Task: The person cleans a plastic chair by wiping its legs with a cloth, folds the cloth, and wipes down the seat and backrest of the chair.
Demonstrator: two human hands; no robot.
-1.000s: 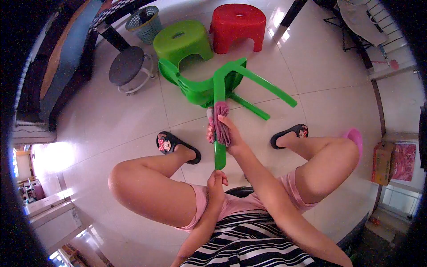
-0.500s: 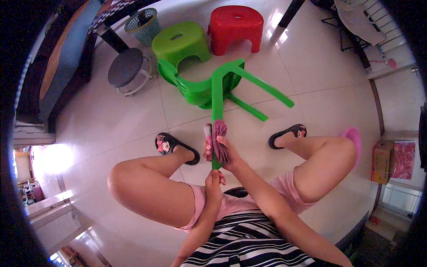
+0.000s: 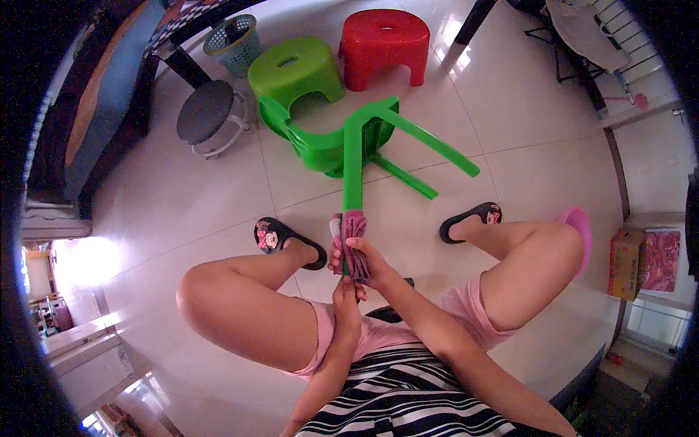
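A green plastic chair (image 3: 352,156) lies tipped over on the floor, one leg pointing toward me. Around that leg a pinkish-purple cloth (image 3: 354,244) is wrapped, and my right hand (image 3: 368,264) grips it there with the fingers curled round. Just below, at the end of the same leg, my left hand (image 3: 346,295) is closed on the chair leg. The tip of the leg is hidden by my fingers and the cloth.
Beyond the chair stand a light green stool (image 3: 295,69), a red stool (image 3: 386,44), a round grey stool (image 3: 207,113) on a white base and a lattice basket (image 3: 233,47). A cardboard box (image 3: 626,264) is at the right. My slippered feet flank the chair leg.
My right hand and the cloth have slid down the leg toward me, close to my left hand. The chair has hardly moved.
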